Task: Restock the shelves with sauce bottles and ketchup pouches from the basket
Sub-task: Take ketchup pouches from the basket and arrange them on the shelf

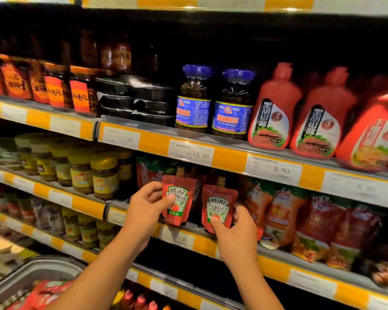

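Left hand (146,205) pinches a Heinz pouch (177,201) upright at the front of the middle shelf (202,241), thumb on its label, other fingers hidden behind it. Right hand (238,233) grips a second pouch (217,208) just beside it, thumb on its lower edge. Basket (29,276) at lower left is cut off by the frame, its red packs blurred; pouches farther back sit in shadow.

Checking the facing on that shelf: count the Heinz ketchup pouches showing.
2, side by side at the shelf front: one Heinz pouch held by the left hand, the other pouch by the right hand. More may sit hidden behind.
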Demonstrator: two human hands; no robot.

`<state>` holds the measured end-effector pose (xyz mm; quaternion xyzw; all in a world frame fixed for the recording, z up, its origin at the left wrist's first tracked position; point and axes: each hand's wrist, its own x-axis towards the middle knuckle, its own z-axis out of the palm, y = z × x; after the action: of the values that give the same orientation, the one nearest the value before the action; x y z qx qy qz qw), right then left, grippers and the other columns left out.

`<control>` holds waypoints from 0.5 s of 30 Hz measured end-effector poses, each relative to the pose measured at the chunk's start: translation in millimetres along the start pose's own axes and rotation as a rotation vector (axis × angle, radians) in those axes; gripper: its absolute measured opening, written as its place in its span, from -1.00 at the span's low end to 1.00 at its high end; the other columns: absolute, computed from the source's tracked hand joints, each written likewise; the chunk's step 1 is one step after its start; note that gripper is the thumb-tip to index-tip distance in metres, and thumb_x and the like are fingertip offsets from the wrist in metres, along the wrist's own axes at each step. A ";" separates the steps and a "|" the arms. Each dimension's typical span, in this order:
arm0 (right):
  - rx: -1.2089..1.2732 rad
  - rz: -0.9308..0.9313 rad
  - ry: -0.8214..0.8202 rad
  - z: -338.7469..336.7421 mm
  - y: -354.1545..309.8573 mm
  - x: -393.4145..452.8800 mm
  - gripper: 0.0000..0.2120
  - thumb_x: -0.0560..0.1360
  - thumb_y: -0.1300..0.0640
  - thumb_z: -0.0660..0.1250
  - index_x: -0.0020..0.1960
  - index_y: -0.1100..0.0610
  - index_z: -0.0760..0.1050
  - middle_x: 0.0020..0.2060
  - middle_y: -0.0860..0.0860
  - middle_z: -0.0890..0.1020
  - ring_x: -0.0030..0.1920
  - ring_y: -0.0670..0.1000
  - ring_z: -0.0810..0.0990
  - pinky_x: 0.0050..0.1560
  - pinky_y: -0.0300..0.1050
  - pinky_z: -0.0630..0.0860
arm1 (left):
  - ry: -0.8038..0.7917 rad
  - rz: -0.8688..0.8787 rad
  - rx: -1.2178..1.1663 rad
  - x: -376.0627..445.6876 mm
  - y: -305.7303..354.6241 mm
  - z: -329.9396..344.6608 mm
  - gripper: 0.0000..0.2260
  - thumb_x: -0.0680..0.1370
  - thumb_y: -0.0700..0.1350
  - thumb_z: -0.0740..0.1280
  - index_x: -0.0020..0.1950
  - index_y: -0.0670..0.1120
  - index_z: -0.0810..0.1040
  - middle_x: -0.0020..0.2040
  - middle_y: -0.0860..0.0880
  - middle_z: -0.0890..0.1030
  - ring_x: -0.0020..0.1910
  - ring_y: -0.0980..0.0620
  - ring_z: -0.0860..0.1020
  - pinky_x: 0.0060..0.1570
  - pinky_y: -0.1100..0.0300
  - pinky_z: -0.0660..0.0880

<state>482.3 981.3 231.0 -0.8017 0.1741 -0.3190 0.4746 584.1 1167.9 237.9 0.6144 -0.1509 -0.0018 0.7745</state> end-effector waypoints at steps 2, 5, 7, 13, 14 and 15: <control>-0.082 0.036 0.015 4.1 -3.1 4.7 -0.69 0.49 0.00 0.52 -0.17 -0.13 0.36 -0.29 -0.15 0.54 -0.34 -0.17 0.52 -0.43 -0.32 0.38 | -0.025 -0.006 0.043 8.6 -4.8 2.0 -0.81 0.56 -0.24 0.49 0.11 0.00 0.66 0.04 -0.07 0.75 0.01 -0.04 0.73 -0.11 0.19 0.64; -0.120 0.077 0.026 10.7 -3.8 8.6 -0.66 0.50 -0.02 0.52 -0.19 -0.10 0.33 -0.19 -0.17 0.53 -0.24 -0.18 0.49 -0.30 -0.26 0.42 | 0.015 -0.011 0.126 16.3 -10.2 6.3 -0.76 0.52 -0.22 0.53 0.14 -0.04 0.63 0.00 0.02 0.76 0.00 0.08 0.72 -0.15 0.34 0.60; -0.116 0.083 0.037 14.0 -4.5 7.9 -0.64 0.49 -0.01 0.53 -0.20 -0.13 0.32 -0.21 -0.24 0.49 -0.25 -0.23 0.47 -0.32 -0.38 0.32 | 0.039 -0.019 0.160 19.3 -12.6 9.7 -0.74 0.50 -0.24 0.55 0.11 -0.02 0.62 -0.05 0.04 0.76 -0.05 0.09 0.73 -0.19 0.33 0.61; -0.173 0.136 -0.001 21.2 -3.5 10.7 -0.69 0.50 0.02 0.53 -0.18 -0.13 0.38 -0.23 -0.19 0.57 -0.29 -0.17 0.55 -0.44 -0.38 0.35 | -0.018 -0.024 0.318 28.1 -15.4 16.5 -0.76 0.51 -0.23 0.53 0.13 -0.03 0.64 -0.05 0.04 0.75 -0.03 0.10 0.71 0.03 0.03 0.64; -0.192 0.137 -0.003 21.9 -3.5 11.6 -0.72 0.50 0.02 0.53 -0.17 -0.11 0.40 -0.23 -0.17 0.58 -0.29 -0.17 0.56 -0.44 -0.37 0.36 | -0.034 -0.008 0.348 29.1 -14.9 17.3 -0.77 0.52 -0.24 0.52 0.12 -0.02 0.64 -0.05 0.05 0.75 -0.04 0.10 0.71 0.04 0.02 0.65; -0.214 0.135 -0.002 22.8 -2.9 12.2 -0.73 0.50 0.02 0.53 -0.16 -0.09 0.41 -0.23 -0.16 0.58 -0.30 -0.16 0.56 -0.44 -0.36 0.37 | -0.043 0.006 0.375 30.0 -14.6 17.9 -0.77 0.52 -0.23 0.52 0.12 -0.01 0.65 -0.05 0.05 0.75 -0.03 0.10 0.71 0.06 0.00 0.65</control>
<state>506.7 990.4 229.8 -0.8345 0.2601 -0.2651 0.4070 611.2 1141.6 234.6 0.7473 -0.1669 0.0154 0.6430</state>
